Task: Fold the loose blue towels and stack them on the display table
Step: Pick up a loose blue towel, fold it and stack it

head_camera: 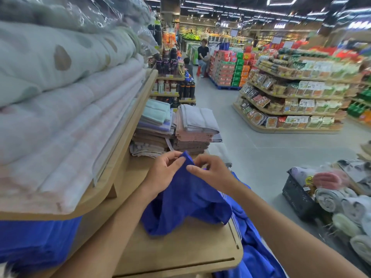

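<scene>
Both hands meet at the raised top corner of a loose, bright blue terry towel. The left hand pinches the corner between thumb and curled fingers. The right hand has its fingers bent in and its thumb pressed to the same edge, just beside the left. The towel hangs from that pinch in a crumpled drape, and its lower folds rest on the light wooden display table. More blue cloth spills over the table's right edge.

Farther back on the table stand stacks of folded grey, pink and mint towels. On the left, a raised shelf carries thick folded quilts.

On the grey shop floor to the right sits a black plastic basket beside rolled pale towels. Beyond it are tiered shelves of packaged food under ceiling strip lights.
</scene>
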Available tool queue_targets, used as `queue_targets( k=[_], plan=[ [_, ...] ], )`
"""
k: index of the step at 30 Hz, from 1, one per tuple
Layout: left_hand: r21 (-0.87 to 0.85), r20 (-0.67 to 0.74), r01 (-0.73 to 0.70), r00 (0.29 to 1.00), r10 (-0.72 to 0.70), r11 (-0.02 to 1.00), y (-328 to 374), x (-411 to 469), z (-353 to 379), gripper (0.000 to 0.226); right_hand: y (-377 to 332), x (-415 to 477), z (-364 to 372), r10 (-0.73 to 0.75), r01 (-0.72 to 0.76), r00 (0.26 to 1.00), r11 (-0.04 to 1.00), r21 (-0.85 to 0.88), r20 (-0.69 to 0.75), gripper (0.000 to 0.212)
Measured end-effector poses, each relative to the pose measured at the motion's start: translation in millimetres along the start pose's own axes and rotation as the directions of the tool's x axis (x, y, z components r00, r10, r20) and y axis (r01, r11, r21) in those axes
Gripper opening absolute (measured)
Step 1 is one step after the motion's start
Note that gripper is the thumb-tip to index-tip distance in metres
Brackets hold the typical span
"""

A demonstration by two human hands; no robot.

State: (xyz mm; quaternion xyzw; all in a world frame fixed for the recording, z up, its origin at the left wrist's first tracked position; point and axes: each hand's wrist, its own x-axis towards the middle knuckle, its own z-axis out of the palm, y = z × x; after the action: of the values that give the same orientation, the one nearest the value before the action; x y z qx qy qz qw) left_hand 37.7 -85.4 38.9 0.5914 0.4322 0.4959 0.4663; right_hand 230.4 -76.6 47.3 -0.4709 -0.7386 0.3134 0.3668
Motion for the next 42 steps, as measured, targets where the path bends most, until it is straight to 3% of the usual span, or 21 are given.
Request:
queue_targets(
  k=[3,6,10,17,22,25,28,34,39,42],
  plan=[
    [0.046,0.026,-0.125,0.992,0.124,0.991,37,27,14,0.021,-16,14,-41,-0.001,0.001,1.000,1.000,-0.021,-0.002,0.035],
    [0.127,0.036,-0.213,0.977,0.210,0.969,69,58,32,0.022,-34,24,-83,0.060,-0.062,0.997,0.998,0.030,0.052,0.026],
    [0.192,0.084,-0.324,0.946,0.313,0.927,111,91,60,0.017,-55,28,-129,0.139,-0.135,0.990,0.987,-0.088,0.037,0.018],
    [0.167,0.080,-0.406,0.914,0.398,0.898,179,126,83,0.016,-72,6,-182,0.213,-0.247,0.967,0.916,-0.317,-0.140,0.037],
    [0.137,0.092,-0.400,0.916,0.390,0.906,209,140,93,0.013,-71,-17,-218,0.242,-0.287,0.956,0.893,-0.346,-0.168,0.030],
    [0.114,0.080,-0.403,0.915,0.396,0.908,222,147,95,0.014,-71,-33,-238,0.250,-0.299,0.953,0.871,-0.390,-0.173,0.039],
    [0.055,0.003,-0.390,0.921,0.390,0.919,230,150,95,0.014,-63,-51,-258,0.264,-0.315,0.948,0.841,-0.439,-0.176,0.041],
    [-0.001,-0.030,-0.384,0.923,0.384,0.923,231,150,91,0.011,-42,-78,-294,0.207,-0.310,0.936,0.868,-0.387,-0.284,0.023],
    [-0.010,-0.110,-0.441,0.892,0.438,0.897,216,139,75,0.012,-35,-98,-312,0.228,-0.286,0.901,0.952,-0.109,-0.368,0.020],
    [0.063,-0.121,-0.506,0.852,0.510,0.860,200,123,62,0.013,-37,-108,-316,0.194,-0.287,0.898,0.939,-0.191,-0.395,0.009]
  ],
)
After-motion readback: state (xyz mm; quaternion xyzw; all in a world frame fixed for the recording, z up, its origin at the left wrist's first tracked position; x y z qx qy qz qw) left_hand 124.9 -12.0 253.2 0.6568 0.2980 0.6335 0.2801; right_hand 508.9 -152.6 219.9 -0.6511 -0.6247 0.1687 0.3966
